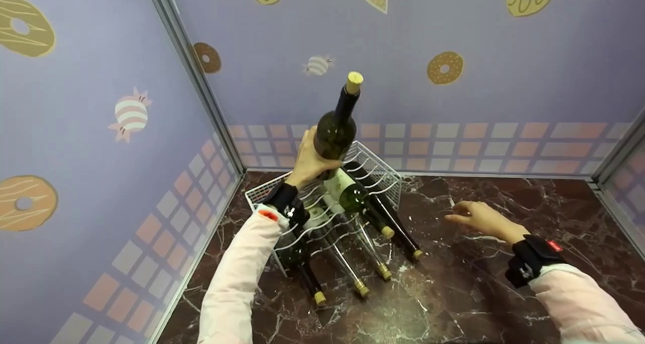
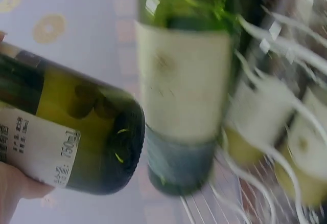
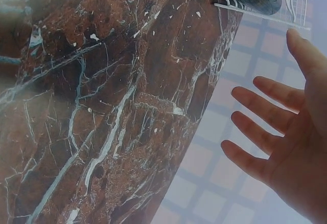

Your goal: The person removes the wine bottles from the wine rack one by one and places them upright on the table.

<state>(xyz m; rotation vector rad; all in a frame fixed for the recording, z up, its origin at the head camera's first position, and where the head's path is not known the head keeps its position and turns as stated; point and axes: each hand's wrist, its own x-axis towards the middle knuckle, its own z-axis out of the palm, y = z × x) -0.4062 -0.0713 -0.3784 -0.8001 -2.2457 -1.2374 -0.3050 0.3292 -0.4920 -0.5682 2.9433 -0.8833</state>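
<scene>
My left hand (image 1: 311, 157) grips a dark green wine bottle (image 1: 335, 132) round its lower body, neck up and tilted slightly right, above the rack. In the left wrist view this bottle (image 2: 102, 127) shows a white label and its dark base. Below it, a white wire wine rack (image 1: 385, 170) holds several corked bottles, necks pointing toward me. A green bottle with a pale label (image 1: 338, 182) lies highest in the rack, right under the held one. My right hand (image 1: 484, 218) is held over the table, right of the rack, with its fingers extended and nothing in them.
Beneath everything is a dark red marble-patterned table (image 1: 433, 293). Bottle necks such as the dark one (image 1: 398, 228) stick out past the rack's front. Purple walls (image 1: 282, 37) with sweets and checks close in the back and left.
</scene>
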